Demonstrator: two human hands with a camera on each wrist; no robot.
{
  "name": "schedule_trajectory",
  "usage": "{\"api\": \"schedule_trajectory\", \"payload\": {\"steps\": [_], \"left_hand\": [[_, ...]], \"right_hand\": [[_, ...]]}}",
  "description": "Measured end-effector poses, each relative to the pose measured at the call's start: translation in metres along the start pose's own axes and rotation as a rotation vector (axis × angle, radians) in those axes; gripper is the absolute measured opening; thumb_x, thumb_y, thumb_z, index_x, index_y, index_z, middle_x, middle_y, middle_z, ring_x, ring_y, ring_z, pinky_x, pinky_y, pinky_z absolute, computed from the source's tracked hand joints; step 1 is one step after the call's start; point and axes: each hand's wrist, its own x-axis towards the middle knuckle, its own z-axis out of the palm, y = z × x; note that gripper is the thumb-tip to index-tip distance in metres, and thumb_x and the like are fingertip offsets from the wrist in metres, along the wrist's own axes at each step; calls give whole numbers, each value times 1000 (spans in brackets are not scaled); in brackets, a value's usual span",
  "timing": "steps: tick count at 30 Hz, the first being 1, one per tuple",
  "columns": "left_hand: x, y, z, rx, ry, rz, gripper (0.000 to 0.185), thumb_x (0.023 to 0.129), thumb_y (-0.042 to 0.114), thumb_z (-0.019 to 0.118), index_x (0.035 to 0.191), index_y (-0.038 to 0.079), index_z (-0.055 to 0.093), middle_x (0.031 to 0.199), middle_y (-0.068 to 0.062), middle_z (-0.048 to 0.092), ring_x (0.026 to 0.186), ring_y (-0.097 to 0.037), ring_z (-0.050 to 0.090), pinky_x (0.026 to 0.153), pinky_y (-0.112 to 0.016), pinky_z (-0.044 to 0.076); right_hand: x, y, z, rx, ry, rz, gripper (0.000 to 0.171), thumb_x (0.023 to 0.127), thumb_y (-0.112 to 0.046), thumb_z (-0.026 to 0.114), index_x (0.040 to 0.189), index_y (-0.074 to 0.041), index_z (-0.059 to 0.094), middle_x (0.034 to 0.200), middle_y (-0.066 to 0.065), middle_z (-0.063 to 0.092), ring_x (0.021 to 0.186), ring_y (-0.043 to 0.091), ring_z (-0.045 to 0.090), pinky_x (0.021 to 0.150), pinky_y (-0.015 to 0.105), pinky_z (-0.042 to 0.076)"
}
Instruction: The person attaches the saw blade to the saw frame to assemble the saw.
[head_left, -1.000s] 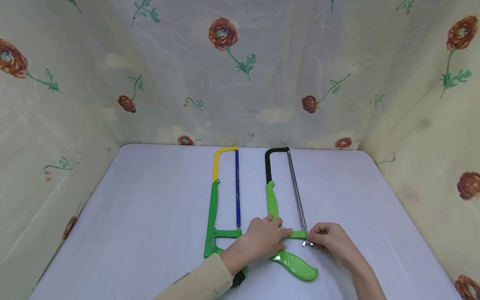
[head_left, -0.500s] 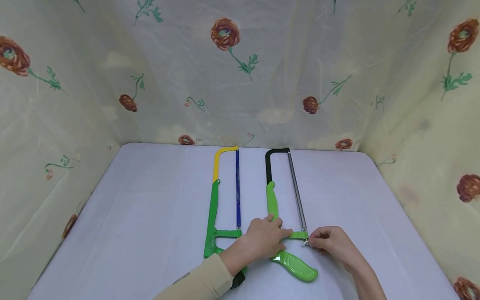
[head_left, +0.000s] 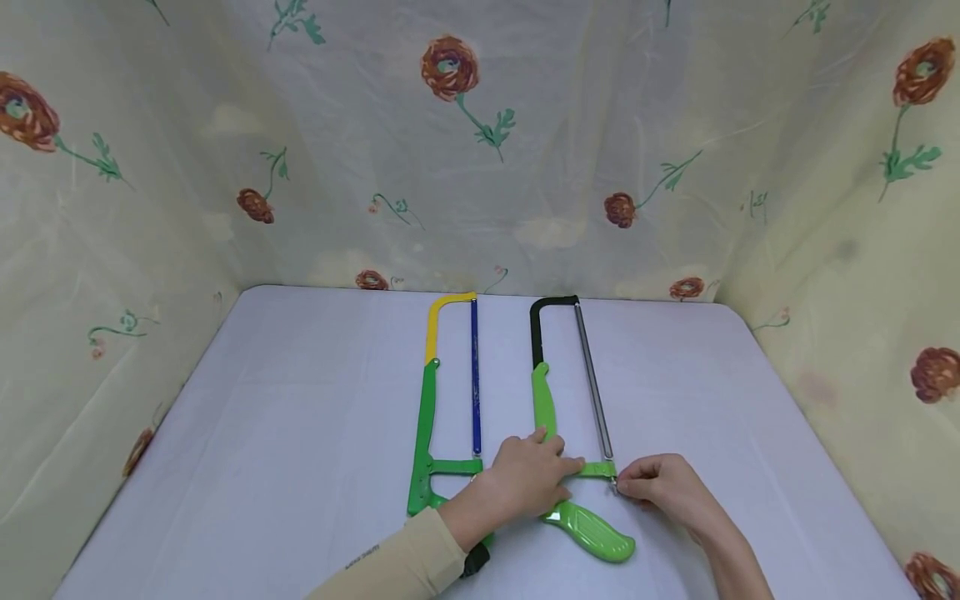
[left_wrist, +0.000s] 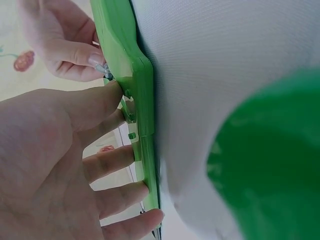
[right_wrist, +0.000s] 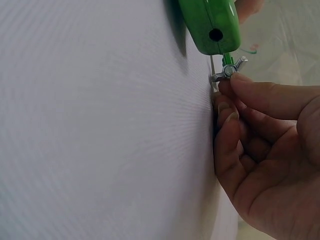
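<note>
Light-green hacksaw (head_left: 544, 404) lies flat on the bench (head_left: 315, 433), its frame partly beneath the left hand (head_left: 528, 475) and its crossbar (head_left: 597, 471) ending just beside the right hand (head_left: 663, 487). Left of the left hand lies a dark-green hacksaw (head_left: 423, 425), its lower part crossed by that arm. The left hand has its fingers spread and fairly straight, resting on the frame rather than wrapped round it. The right hand pinches the wing nut (right_wrist: 229, 71) between thumb and finger.

Under the left hand, the frame could swivel or slide if the pressure there is too light against a twist. At the right hand, the fingertips could slip off the small wings, since they offer little to hold. Were the nut to run too loose, the grey blade (head_left: 594, 379) ahead of the right hand might slacken and come off. Which way it turns, I cannot tell.

Only the head view shows both saws whole enough to compare. The left wrist view shows thumb and fingertips touching the frame; the right wrist view shows the nut's 2 wings, which the head view blurs.
</note>
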Motion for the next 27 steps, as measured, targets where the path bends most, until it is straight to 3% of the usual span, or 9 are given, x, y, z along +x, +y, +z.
{"api": "schedule_trajectory", "payload": {"steps": [9, 27], "left_hand": [[0, -1, 1, -8, 4, 8, 49, 97, 56, 54, 144, 49, 44, 142, 10, 54, 143, -21, 43, 93, -36, 56], [2, -2, 5, 19, 26, 18, 50, 96, 56, 54, 144, 49, 44, 140, 10, 55, 142, -22, 46, 89, -35, 58]], "right_hand": [[2, 0, -1, -33, -42, 3, 20, 83, -13, 76, 96, 1, 75, 88, 4, 73, 77, 13, 60, 65, 24, 50], [-2, -5, 0, -70, -67, -3, 22, 82, -21, 78, 92, -1, 74, 81, 2, 68, 78, 15, 56, 66, 25, 47]]}}
